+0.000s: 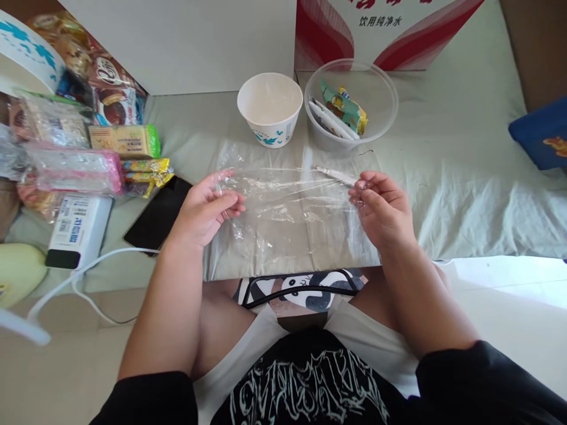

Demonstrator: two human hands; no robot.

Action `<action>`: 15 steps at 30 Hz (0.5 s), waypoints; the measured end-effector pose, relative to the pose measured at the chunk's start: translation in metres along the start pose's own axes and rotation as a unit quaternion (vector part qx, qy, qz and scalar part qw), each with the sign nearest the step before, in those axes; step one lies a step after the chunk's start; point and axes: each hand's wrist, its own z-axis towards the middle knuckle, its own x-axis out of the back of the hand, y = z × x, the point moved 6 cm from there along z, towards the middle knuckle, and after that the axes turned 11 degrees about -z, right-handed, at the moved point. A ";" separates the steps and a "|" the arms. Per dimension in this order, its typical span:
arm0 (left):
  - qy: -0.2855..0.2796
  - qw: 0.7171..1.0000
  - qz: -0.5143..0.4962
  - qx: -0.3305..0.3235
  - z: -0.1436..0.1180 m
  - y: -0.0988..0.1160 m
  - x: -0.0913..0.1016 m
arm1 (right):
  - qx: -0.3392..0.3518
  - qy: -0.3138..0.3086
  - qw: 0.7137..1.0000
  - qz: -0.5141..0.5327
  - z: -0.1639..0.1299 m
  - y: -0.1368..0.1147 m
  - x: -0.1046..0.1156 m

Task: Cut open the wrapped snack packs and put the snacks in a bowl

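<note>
Stretching clear film (287, 195), box (381, 29) reading 饮用纯净水

A white paper bowl (270, 109) stands on the pale sheet (465, 171), just beside a clear plastic bowl (381, 88) that holds snack packets (344, 109). A small white sachet (336, 174) lies in front of the clear bowl. Behind both stands a red-and-white box (385, 29). At the left edge, a heap of wrapped snacks (80, 124) sits above a white power bank (77, 227) with a white cable (88, 277), and a black phone (157, 215) lies beside it. A blue cushion (543, 133) rests at far right.
</note>
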 end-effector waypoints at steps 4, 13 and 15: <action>0.025 0.997 0.013 -0.066 -0.007 0.006 0.008 | 0.050 0.047 0.995 -0.074 -0.002 -0.003 0.007; -0.017 0.965 0.087 -0.247 -0.018 0.019 0.007 | 0.166 0.102 0.942 -0.272 -0.007 -0.015 0.018; -0.025 0.955 0.146 -0.255 -0.018 0.020 0.006 | 0.191 0.111 0.926 -0.305 -0.007 -0.019 0.019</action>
